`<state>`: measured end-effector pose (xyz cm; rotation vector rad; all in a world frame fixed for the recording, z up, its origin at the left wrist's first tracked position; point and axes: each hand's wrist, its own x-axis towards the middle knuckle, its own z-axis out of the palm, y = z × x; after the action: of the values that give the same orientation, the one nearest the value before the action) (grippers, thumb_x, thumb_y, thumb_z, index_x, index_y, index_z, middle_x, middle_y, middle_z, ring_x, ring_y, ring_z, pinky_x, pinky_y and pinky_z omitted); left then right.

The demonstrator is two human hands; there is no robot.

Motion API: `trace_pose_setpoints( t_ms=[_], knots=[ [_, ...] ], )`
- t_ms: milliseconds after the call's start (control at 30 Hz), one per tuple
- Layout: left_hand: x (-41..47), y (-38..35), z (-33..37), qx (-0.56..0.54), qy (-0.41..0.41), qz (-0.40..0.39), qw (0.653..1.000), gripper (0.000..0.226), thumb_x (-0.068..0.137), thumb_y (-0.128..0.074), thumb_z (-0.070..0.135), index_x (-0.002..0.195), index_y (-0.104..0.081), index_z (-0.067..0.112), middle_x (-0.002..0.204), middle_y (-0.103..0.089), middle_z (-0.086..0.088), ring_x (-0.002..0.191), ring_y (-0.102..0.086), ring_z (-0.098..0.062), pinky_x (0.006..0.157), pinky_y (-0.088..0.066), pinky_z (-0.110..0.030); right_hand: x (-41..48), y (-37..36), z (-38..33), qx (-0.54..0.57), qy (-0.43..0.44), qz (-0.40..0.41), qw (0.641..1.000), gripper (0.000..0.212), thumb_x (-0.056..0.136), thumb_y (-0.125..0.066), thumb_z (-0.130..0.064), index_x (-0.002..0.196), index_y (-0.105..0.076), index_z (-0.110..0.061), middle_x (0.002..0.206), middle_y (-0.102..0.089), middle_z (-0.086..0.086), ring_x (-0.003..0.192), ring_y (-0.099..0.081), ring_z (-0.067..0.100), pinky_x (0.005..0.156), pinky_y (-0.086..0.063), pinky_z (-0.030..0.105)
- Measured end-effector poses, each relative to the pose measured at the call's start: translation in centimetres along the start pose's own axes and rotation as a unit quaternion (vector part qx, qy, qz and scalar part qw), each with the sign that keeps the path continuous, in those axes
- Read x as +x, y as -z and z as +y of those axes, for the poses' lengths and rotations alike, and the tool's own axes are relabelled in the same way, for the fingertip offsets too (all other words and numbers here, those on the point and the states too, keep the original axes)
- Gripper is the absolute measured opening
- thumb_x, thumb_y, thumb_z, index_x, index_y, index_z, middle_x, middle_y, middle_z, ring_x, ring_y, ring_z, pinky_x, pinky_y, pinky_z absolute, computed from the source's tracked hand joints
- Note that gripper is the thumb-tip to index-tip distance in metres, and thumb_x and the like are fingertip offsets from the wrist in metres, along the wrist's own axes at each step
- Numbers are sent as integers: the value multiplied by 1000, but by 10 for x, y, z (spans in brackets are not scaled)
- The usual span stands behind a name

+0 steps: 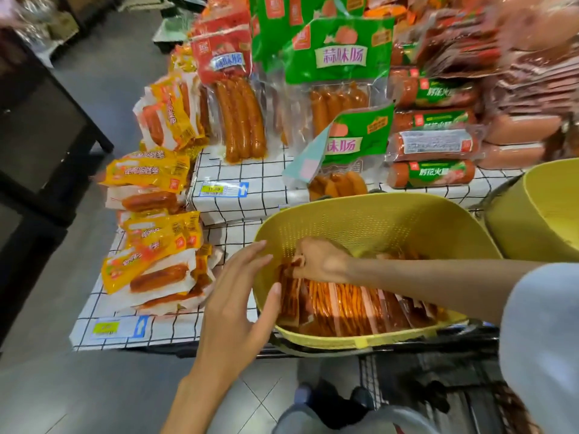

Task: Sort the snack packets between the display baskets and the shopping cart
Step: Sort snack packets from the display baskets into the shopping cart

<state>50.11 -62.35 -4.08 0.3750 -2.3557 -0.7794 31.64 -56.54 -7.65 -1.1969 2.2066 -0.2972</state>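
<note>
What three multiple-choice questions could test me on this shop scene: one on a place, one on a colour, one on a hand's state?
1. Where is the right hand?
A) inside the near basket
B) in a pocket
C) behind the person's back

2. What colour is the near basket?
A) blue
B) yellow
C) black

3. How is the left hand?
A) clenched on a packet
B) out of sight
C) open, fingers straight, by the basket's rim

Answers:
1 A, the right hand reaches in and grips some of the snack packets.
2 B, its perforated wall is yellow.
3 C, its fingers are extended and hold nothing.
</note>
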Motion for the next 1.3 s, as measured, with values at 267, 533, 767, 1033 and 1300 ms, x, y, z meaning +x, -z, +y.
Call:
trace_pose_setpoints(
  t_ms=[267, 533, 767, 1033, 1300],
  knots=[
    [13, 3, 12, -14, 51, 1, 999, 39, 90, -53, 33, 120, -61, 8, 128, -60, 0, 123, -50, -4, 104, -35, -11, -22, 41, 22, 317, -3, 99, 943, 20, 82, -69, -7, 75, -64, -25, 74, -66, -8, 66, -65, 7, 52, -50, 11],
    [61, -11, 39, -60, 106, -48, 991, 58, 87, -62, 48, 136, -45, 21, 131, -50, 15, 119, -42, 11, 97, -29, 1, -62, 80, 31, 292, 108, 211, 927, 17, 87, -65, -8, 80, -70, -23, 76, -67, -14, 75, -64, -1, 70, -52, 15],
    [68, -8, 40, -331, 211, -115, 912, 23, 85, -61, 28, 107, -62, 21, 93, -75, 9, 80, -73, -8, 60, -55, -16, -68, 96, 9, 495, 183, 145, 837, 6, 83, -65, -17, 85, -69, -13, 75, -74, -1, 71, -71, 11, 61, -56, 18],
    [46, 21, 17, -374, 295, -15, 879, 25, 88, -54, 36, 106, -69, 27, 103, -74, -9, 91, -72, -31, 76, -59, -46, -25, 23, 31, -89, -10, -119, 989, 61, 86, -45, -66, 89, -61, -7, 125, -52, 22, 131, -39, 35, 107, -34, 47],
    [41, 17, 20, -363, 295, -19, 884, 29, 85, -56, 36, 107, -66, 21, 99, -75, -4, 88, -73, -24, 66, -59, -27, -24, 32, 21, 78, 85, -64, 991, 20, 95, -51, -37, 83, -61, -24, 88, -57, -1, 82, -54, 15, 69, -43, 27]
  ],
)
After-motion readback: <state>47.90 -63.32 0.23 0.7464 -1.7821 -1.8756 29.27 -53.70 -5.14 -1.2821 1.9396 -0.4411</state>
